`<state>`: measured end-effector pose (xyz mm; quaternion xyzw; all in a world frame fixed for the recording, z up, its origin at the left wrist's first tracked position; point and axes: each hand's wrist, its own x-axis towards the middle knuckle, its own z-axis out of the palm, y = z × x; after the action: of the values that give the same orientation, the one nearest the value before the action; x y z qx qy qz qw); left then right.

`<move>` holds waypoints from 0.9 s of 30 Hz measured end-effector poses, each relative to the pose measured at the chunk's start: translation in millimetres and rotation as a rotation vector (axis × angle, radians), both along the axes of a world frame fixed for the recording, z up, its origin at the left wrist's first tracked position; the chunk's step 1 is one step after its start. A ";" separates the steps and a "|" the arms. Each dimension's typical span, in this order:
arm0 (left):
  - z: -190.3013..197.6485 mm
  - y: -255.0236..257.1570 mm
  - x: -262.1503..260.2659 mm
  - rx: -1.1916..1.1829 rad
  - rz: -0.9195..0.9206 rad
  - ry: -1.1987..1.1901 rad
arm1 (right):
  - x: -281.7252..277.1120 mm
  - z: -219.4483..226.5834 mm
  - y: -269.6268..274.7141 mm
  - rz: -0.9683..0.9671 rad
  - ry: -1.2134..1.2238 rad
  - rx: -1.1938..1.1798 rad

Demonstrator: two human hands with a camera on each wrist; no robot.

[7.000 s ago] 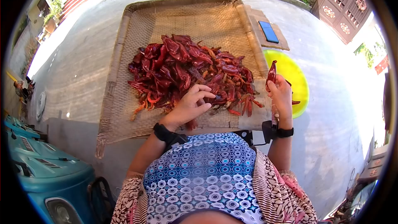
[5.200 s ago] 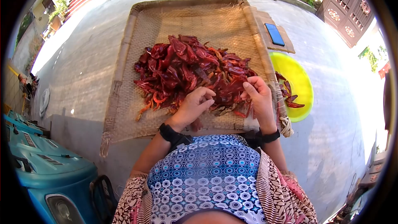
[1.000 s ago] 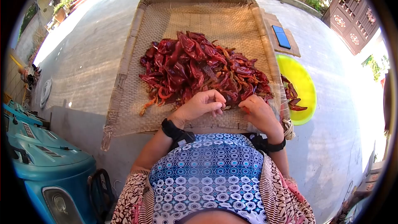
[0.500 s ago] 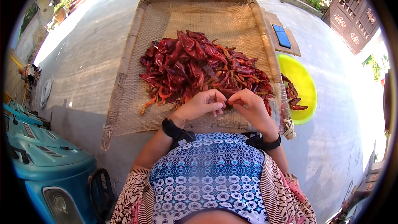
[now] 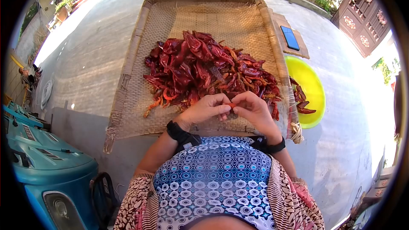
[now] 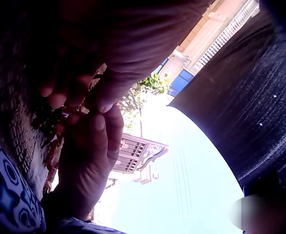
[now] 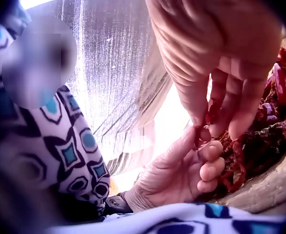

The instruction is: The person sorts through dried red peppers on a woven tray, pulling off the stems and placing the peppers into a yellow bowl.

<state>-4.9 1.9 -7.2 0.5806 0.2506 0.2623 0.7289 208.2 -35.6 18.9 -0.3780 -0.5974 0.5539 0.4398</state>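
Over the near side of the woven tray (image 5: 187,15), my left hand (image 5: 204,108) and right hand (image 5: 255,110) meet at the fingertips. Between them they pinch a small red chili pepper (image 5: 232,105), mostly covered by the fingers. In the right wrist view a bit of the chili (image 7: 198,134) shows between thumbs and forefingers, the right hand (image 7: 216,53) above and the left hand (image 7: 170,178) below. Just beyond lies a big heap of dried red chilies (image 5: 196,59), with smaller, orange-tinged ones on its right side. The left wrist view is dark, with both hands' fingertips together.
Right of the tray stands a yellow basin (image 5: 313,85) with several dark red chilies (image 5: 303,106) at its left. Behind it a blue phone (image 5: 290,38) lies on cardboard (image 5: 279,20). A teal vehicle (image 5: 55,162) stands at the left. The tray's near edge adjoins the person's body.
Since a second ago my right hand has moved left from the pile to meet the left hand, a small chili now showing between them. Earlier, the right hand held a larger chili near the basin.
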 end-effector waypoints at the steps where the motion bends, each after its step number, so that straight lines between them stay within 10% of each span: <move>1: 3.1 -0.9 -0.1 -0.004 0.010 -0.003 | 0.1 -1.6 0.4 -0.015 -0.028 -0.007; 7: 4.3 -0.9 -1.2 0.021 0.058 -0.027 | 1.6 0.1 1.2 -0.102 -0.299 0.289; 27: 5.3 -0.2 -4.9 -0.061 0.175 -0.124 | 3.7 5.3 -5.0 0.023 -0.349 0.169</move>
<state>-9.8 1.7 -1.9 0.5168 0.2626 0.3525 0.7347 211.9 -40.7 24.3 -0.4232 -0.7131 0.4329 0.3535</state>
